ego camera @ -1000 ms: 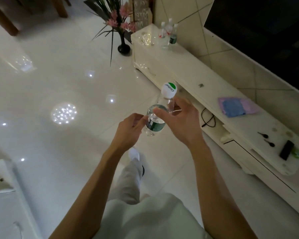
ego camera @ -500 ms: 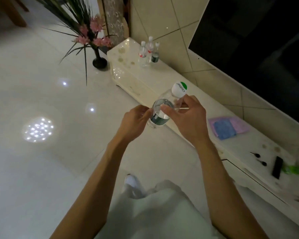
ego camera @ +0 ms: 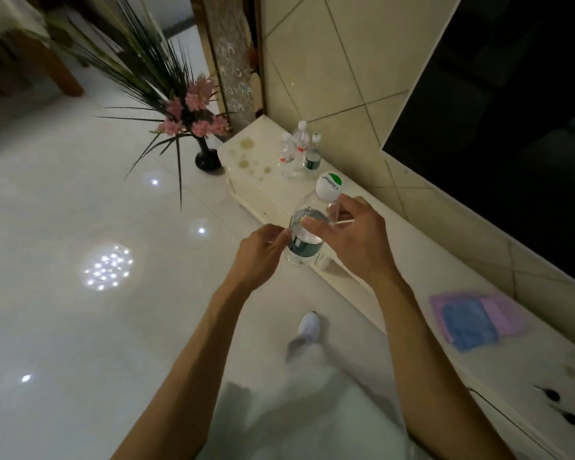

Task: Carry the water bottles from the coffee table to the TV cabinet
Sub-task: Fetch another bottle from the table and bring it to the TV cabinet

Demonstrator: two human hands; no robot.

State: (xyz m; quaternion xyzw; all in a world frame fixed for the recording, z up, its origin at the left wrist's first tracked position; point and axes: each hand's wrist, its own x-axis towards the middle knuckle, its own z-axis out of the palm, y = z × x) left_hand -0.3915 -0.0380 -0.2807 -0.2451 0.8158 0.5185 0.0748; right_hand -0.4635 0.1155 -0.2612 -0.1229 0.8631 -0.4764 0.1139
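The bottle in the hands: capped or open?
Capped. The bottle has its white and green cap on, while the right hand and left hand hold it.

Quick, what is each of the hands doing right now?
Left hand: closed on the lower part of the water bottle.
Right hand: closed on the same bottle's upper part.

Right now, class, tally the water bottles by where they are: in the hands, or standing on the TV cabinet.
In the hands: 1 (held bottle)
Standing on the TV cabinet: 3 (bottle group)
Total: 4
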